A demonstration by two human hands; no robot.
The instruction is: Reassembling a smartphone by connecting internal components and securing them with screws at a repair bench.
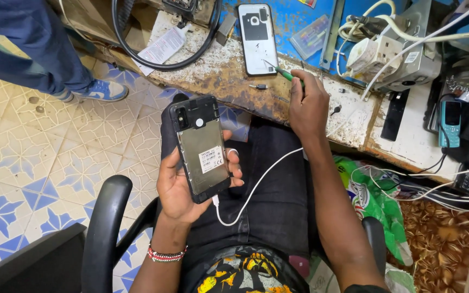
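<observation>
I'm seeing the left hand [183,182] cupping an opened phone [202,147] w/ its back off, fingers wrapping round both long edges, metal plate & a white label facing up; it's hovering over the lap, just in front of the surface [218,76]. A white cable [256,187] is plugging into the phone's bottom end & looping across the dark trousers toward the right. The right hand [308,106] is resting at the surface edge, fingers closing round a green-handled screwdriver [282,72], tip pointing up-left & lying on the lower right corner of the white back cover [256,38]. That cover is lying flat on the surface, inner side up, camera cutout at the top. A small dark bit [258,86] is sitting on the worn paint just below the cover, left of the right hand. Further right I'm noting a white socket block [373,54] w/ several white leads, a black slab [394,114] flat on the surface, & a teal keypad phone [450,122] standing near the right edge. Top left a black cable loop [164,59] is lying round a white printed pouch [164,46]. Another person's leg & blue shoe [101,89] are standing on the patterned tile floor [39,163]. A black chair arm [104,228] is showing beside the left wrist, which is wearing a beaded bracelet [166,254].
</observation>
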